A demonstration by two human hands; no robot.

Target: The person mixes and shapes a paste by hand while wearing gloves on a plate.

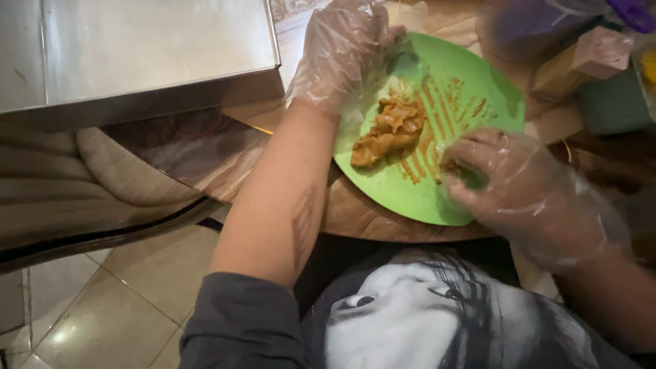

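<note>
Left hand (345, 51), clear disposable glove, bare forearm extended forward with sleeve pushed to the elbow, fingers curled down in a loose grip; right hand (526, 188), likewise gloved, set nearer the body and beside the left grip, fingers bent inward, fingertips (454, 160) pressed downward.

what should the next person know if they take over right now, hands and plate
Left hand, in a clear plastic glove, rests on the far-left rim of the green plate.
Right hand, also gloved, rests on the near-right rim, fingers on the plate.
A clump of brown sauced food lies mid-plate, with sauce streaks beside it.
Plate sits on a wooden table.
Neither hand touches the clump.
</note>
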